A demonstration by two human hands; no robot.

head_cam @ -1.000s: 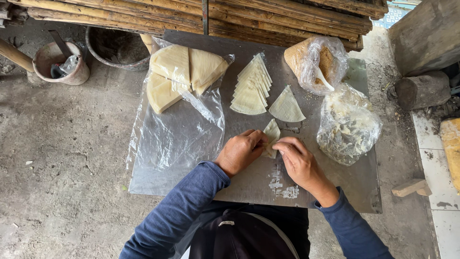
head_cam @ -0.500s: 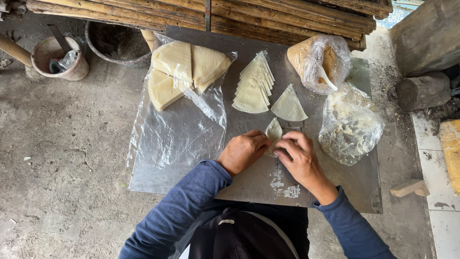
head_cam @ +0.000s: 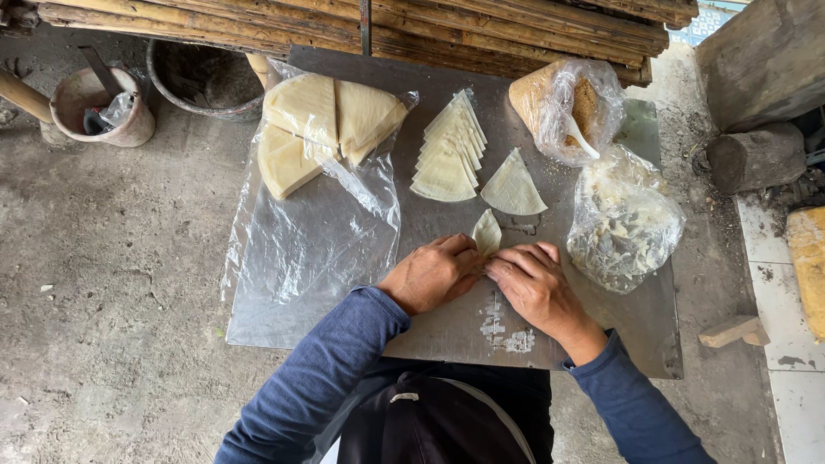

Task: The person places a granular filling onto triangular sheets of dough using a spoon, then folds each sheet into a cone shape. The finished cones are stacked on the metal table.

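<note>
On board [head_cam: 447, 331]: both hands at 6 o'clock, left hand [head_cam: 430, 273] touching right hand [head_cam: 537, 288], wrapper [head_cam: 487, 232] between fingertips. Single wrapper [head_cam: 512, 186] and fanned stack [head_cam: 449, 150] at 12. Bags [head_cam: 623, 223] at 2–3. Sheets [head_cam: 322, 120] on plastic [head_cam: 301, 258] at 10.

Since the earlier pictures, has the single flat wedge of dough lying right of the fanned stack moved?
No. The single flat wedge lies in the same place, just right of the fanned stack on the metal sheet.
</note>
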